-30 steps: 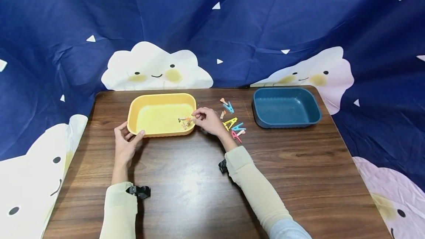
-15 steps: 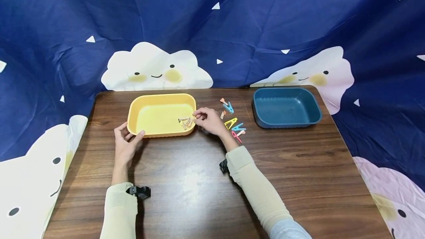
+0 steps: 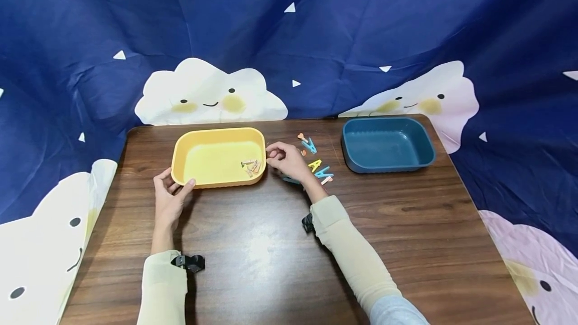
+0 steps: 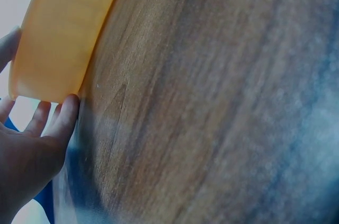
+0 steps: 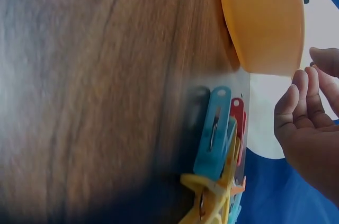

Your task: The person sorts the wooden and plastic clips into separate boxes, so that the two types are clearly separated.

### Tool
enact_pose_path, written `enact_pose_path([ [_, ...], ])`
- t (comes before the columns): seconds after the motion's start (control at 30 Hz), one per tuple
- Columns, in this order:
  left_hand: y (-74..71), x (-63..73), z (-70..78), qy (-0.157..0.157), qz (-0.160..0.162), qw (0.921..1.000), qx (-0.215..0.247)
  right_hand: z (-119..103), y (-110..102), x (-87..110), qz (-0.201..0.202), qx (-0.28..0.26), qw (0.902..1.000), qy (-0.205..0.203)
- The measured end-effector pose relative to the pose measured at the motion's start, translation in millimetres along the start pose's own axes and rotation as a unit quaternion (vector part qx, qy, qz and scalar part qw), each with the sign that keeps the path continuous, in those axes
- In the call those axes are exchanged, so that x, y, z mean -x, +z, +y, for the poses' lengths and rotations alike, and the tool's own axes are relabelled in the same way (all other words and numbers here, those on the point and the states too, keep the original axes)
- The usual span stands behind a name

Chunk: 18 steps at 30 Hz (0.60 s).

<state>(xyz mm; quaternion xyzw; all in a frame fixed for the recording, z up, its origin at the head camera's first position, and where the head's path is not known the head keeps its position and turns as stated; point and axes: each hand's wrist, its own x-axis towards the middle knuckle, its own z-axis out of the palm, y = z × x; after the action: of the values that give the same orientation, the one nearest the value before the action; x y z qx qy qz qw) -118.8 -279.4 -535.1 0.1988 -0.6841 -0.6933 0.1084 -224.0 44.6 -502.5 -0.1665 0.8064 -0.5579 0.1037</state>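
Note:
My left hand (image 3: 169, 202) grips the near-left corner of a yellow plastic box (image 3: 217, 136), its thumb over the rim and fingers against the outer wall. Several small wooden clothespins (image 3: 253, 167) lie inside at the right end. Just outside the right wall is my right hand (image 3: 291, 162), fingers loosely bent and nothing visible between them. In the right wrist view, its fingertips (image 5: 300, 78) are close to the box's edge. Beneath and beside this hand, plastic clothespins lie on the table, among them a blue one (image 5: 213, 136) and a yellow one (image 3: 315, 165).
A dark blue plastic box (image 3: 388, 144) stands at the table's back right. Near the far edge lie a light blue clothespin (image 3: 309, 145) and a small wooden one with an orange end (image 3: 302, 137). A blue cloth (image 3: 325, 29) hangs behind the wooden table (image 3: 253, 255).
My right hand has let go of an orange-tipped wooden clothespin, which lies in the yellow box, and has drawn back right past the rim. The left hand stays at its corner.

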Motion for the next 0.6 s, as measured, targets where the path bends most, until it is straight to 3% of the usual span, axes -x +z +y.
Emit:
enact_pose_path([
  [0.2, -1.0, 0.8, 0.3, 0.002, 0.002, 1.0000, 0.002, 6, -9, -1.4, 0.001, -0.022, 0.9998, 0.001],
  [0.6, -0.2, -0.1, -1.9, 0.006, 0.000, 1.0000, 0.007, 16, -26, -7.3, 0.034, -0.005, 0.9992, 0.019],
])
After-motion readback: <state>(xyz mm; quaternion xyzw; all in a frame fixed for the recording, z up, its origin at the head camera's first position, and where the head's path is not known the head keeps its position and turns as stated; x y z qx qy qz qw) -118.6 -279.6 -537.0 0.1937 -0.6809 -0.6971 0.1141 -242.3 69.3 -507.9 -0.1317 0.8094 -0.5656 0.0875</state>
